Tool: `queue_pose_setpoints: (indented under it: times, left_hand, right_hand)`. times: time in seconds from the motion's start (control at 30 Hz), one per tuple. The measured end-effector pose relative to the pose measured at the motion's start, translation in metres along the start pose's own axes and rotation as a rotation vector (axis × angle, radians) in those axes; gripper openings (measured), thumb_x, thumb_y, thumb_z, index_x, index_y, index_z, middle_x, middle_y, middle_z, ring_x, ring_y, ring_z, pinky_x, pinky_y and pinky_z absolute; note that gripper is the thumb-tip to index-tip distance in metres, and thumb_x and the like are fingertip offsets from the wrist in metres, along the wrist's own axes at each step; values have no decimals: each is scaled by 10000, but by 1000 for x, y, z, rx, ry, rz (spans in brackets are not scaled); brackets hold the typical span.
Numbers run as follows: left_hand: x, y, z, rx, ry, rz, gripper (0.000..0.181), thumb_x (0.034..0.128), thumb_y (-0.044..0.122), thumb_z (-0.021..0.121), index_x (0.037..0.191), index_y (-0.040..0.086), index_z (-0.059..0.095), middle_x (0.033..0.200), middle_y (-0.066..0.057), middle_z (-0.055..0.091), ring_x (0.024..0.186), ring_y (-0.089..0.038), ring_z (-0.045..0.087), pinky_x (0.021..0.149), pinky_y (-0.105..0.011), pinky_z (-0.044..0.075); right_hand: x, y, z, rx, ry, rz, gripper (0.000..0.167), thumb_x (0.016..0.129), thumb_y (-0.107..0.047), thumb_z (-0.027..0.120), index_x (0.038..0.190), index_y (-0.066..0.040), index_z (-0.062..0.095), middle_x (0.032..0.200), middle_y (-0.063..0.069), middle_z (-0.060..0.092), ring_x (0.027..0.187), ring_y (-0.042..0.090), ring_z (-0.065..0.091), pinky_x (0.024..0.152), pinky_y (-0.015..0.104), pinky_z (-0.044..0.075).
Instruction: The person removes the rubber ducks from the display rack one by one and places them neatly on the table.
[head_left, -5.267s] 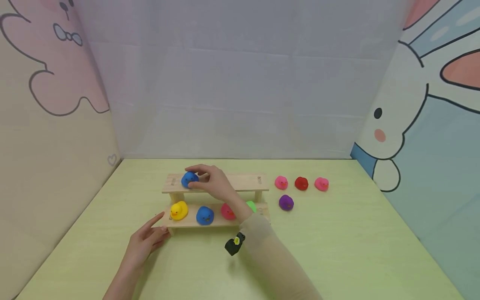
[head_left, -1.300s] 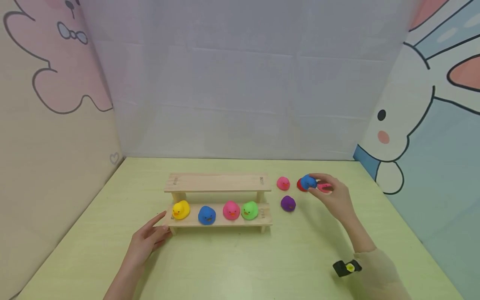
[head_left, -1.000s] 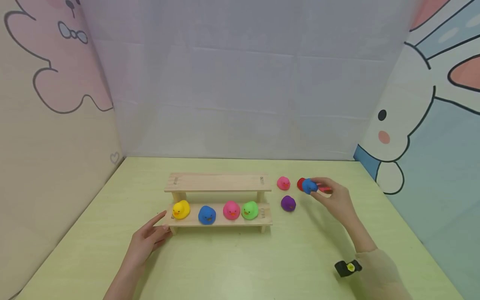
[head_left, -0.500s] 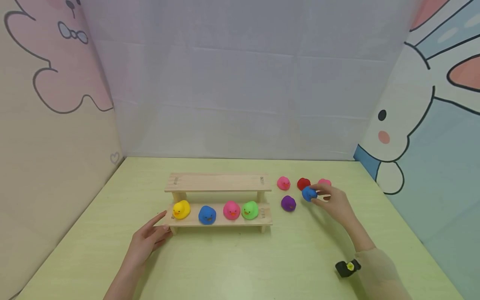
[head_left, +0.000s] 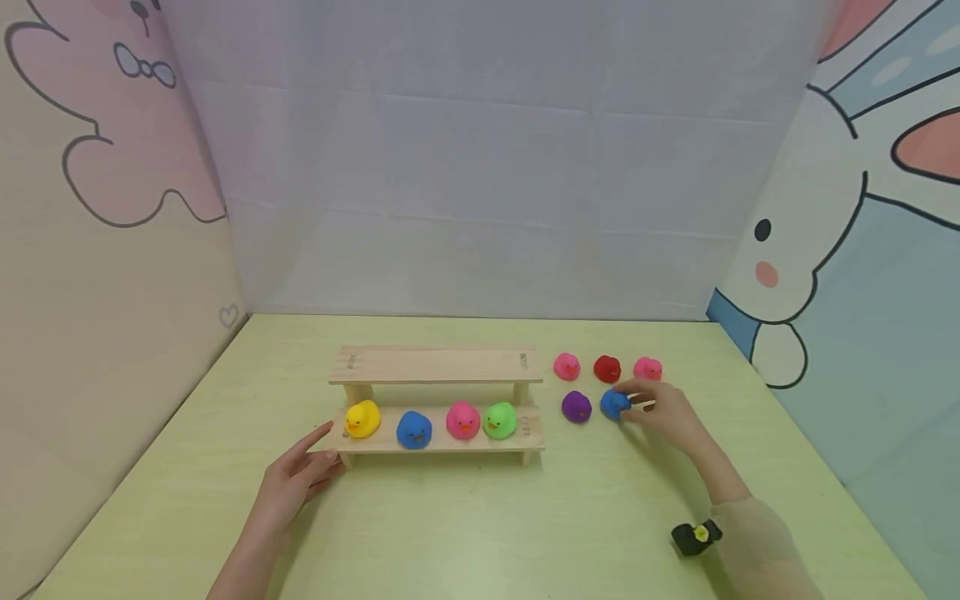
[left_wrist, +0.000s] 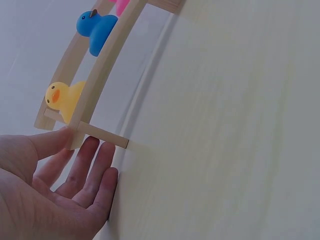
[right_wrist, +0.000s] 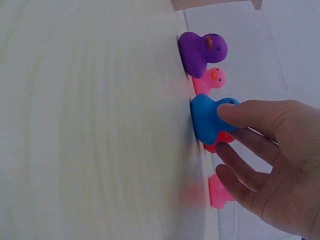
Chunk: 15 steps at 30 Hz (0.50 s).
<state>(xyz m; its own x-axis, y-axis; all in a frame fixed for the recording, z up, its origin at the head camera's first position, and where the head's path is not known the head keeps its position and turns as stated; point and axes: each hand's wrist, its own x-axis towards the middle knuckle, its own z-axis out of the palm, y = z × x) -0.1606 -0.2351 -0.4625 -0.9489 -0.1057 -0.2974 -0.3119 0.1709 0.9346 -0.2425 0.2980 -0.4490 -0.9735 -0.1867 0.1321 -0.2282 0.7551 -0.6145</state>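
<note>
At the right, the right hand [head_left: 667, 421] pinches a blue duck [head_left: 614, 404] that stands on the table beside a purple duck [head_left: 576, 407]. The right wrist view shows its thumb on the head of the blue duck [right_wrist: 205, 119]. My left hand [head_left: 288, 483] touches the left end of the lower shelf of a two-tier wooden rack [head_left: 435, 365], its fingers loosely bent. On that lower shelf sit a yellow duck [head_left: 363, 419], another blue duck [head_left: 414, 430], a pink duck [head_left: 462, 421] and a green duck [head_left: 499, 421]. The upper shelf bears nothing.
Behind the held duck stand a pink duck [head_left: 567, 367], a red duck [head_left: 607, 368] and another pink duck [head_left: 648, 368]. White cloth hangs behind the table [head_left: 465, 533], with printed panels on both sides.
The blue duck was lifted off the upper shelf, carried right, and lowered from in front of the red duck to the table beside the purple one. The left hand stayed at the rack.
</note>
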Motion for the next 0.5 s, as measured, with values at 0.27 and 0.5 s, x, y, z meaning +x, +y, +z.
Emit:
queue_pose_setpoints:
  times: [0.27,0.5]
  left_hand:
    - [0,0,0,6,-2,4,582,996,337,589,1532,272,372,1031,115,682,936,38,686,849,-166,524]
    - [1,-1,-1,-5,-5,10,583,994,328,593,1531,269,374,1013,117,686,930,41,689,851,-167,526]
  right_hand:
    - [-1,3,2,1,-26,35,341,884,-92,711,1220,-60,665,1239,194,662,1053,370,653,870,481,566]
    - [-1,2,0,9,-41,63,348,890,-114,711,1231,-72,659,1265,195,646,1068,372,641,824,435,579]
